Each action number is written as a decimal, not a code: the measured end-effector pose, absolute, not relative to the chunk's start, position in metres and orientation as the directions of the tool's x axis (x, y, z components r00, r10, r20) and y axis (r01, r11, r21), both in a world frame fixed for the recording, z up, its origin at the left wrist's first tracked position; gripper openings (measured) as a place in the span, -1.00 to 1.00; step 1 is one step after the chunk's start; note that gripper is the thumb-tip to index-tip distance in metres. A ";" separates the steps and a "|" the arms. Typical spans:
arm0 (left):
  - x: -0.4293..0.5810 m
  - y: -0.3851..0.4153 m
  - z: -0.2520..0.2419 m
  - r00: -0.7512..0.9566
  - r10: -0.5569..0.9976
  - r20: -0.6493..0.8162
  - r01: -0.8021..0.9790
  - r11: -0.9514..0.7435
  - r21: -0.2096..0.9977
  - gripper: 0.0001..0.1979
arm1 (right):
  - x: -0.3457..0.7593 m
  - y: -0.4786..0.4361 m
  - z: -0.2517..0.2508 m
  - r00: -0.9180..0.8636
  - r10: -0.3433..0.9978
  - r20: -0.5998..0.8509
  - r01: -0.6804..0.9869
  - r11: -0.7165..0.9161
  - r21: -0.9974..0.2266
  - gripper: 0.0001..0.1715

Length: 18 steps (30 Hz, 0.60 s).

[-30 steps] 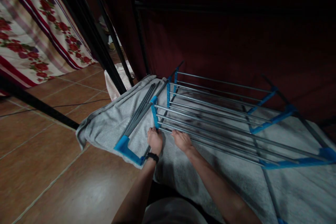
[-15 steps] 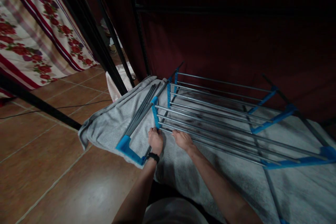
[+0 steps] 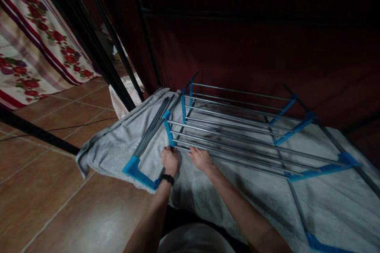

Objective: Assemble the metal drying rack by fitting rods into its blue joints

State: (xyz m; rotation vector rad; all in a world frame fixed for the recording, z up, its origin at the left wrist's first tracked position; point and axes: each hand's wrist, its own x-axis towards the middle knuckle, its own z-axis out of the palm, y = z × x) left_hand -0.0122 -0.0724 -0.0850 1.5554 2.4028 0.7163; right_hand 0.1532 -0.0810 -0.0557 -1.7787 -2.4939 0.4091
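A folding rack of grey metal rods [image 3: 237, 126] with blue plastic joints lies flat on a grey towel [image 3: 208, 189] spread over the floor. My left hand [image 3: 170, 161] is closed around the near left corner of the rack, by a blue side bar [image 3: 168, 132]. A dark band sits on that wrist. My right hand [image 3: 200, 159] grips the nearest rods just to the right of it, fingers curled over them. Loose grey tubes [image 3: 152, 126] and a blue corner piece [image 3: 135, 170] lie to the left of my hands.
Brown floor tiles [image 3: 44, 189] lie to the left. Black metal bed-frame bars [image 3: 97, 51] slant across the upper left, with a flowered cloth [image 3: 29, 47] behind them. A dark red fabric wall [image 3: 252, 47] stands behind the rack. A cable runs over the tiles.
The view has drifted so that everything sits slightly further left and lower. Both hands keep the same grip on the rack's near left corner.
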 end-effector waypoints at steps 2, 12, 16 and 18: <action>-0.013 -0.072 -0.085 -0.426 0.899 0.101 0.809 0.328 0.488 -0.75 | 0.155 -0.085 -0.058 -0.326 0.944 -0.060 0.920 0.301 -0.252 -0.51; -0.012 -0.061 -0.092 -0.466 0.874 0.136 0.802 0.353 0.481 -0.89 | 0.163 -0.074 -0.074 -0.387 0.922 0.001 0.897 0.377 -0.231 -0.60; -0.010 -0.061 -0.092 -0.479 0.868 0.132 0.814 0.382 0.438 -0.86 | 0.163 -0.073 -0.076 -0.391 0.920 0.007 0.894 0.381 -0.236 -0.64; -0.009 -0.060 -0.092 -0.491 0.864 0.113 0.815 0.410 0.410 -0.83 | 0.163 -0.073 -0.077 -0.391 0.920 0.010 0.893 0.382 -0.237 -0.63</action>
